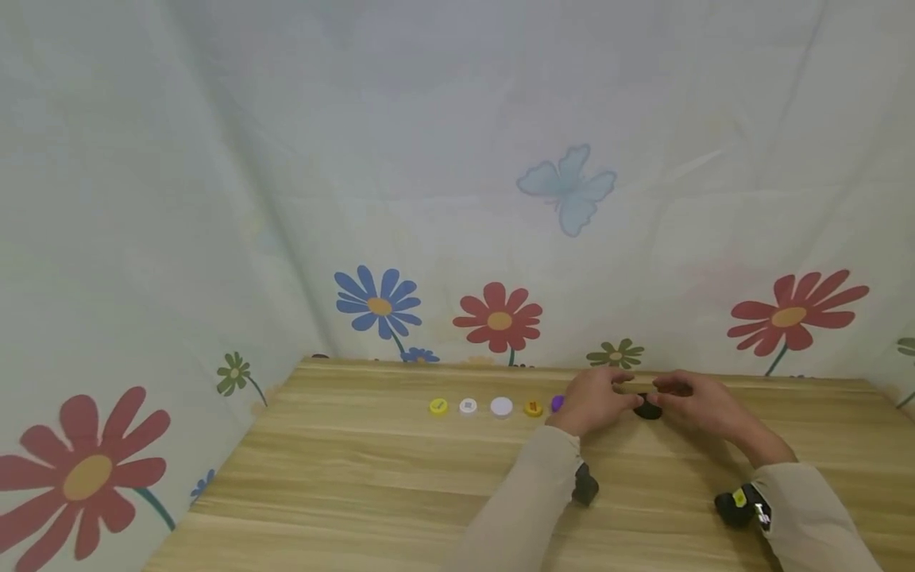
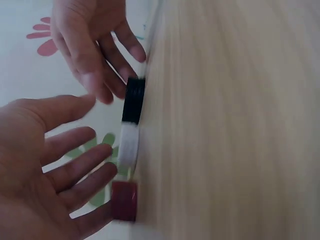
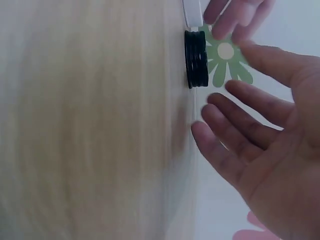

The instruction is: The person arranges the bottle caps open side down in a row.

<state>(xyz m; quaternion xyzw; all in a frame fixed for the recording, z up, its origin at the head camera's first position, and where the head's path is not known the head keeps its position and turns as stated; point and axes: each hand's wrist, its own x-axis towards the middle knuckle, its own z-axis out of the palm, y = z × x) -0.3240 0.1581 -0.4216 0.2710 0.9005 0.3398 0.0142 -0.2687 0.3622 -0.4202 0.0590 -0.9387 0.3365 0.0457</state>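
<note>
On the wooden table a round black lid (image 1: 649, 407) (image 2: 134, 100) (image 3: 196, 59) stands between my two hands. My left hand (image 1: 593, 401) (image 2: 65, 160) is to its left, fingers spread and relaxed. On the other side, my right hand (image 1: 704, 407) (image 3: 270, 120) has its fingers loosely extended. Neither hand grips the lid; the head view does not settle whether a thumb touches it. In the left wrist view a white lid (image 2: 128, 145) sits beside the black one, and a dark red lid (image 2: 124, 201) is near my left fingertips. My left hand hides both in the head view.
Leftward along the table (image 1: 343, 477) runs a row: a yellow lid (image 1: 438, 407), a small white lid (image 1: 468, 406), a larger white lid (image 1: 502, 407), an orange lid (image 1: 533, 408) and a partly hidden purple lid (image 1: 557, 403). A flowered curtain (image 1: 429, 199) hangs behind the far edge.
</note>
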